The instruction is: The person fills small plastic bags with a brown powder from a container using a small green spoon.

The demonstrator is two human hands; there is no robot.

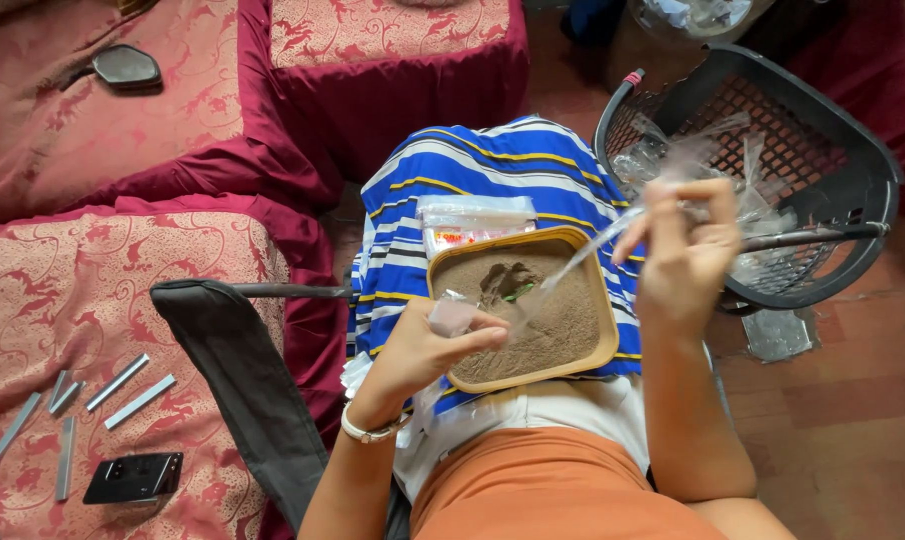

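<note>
Over a tray [605,300] of brown powder on a striped-cloth lap, the left hand [428,345] pinches a small clear pouch [451,315] while the right hand [685,255], fingers closed, grips a clear spoon [583,262] angled into the powder [548,325].

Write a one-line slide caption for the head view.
Left hand holds a small clear bag at a tray of brown powder while right hand holds another bag beside a black basket.
</note>
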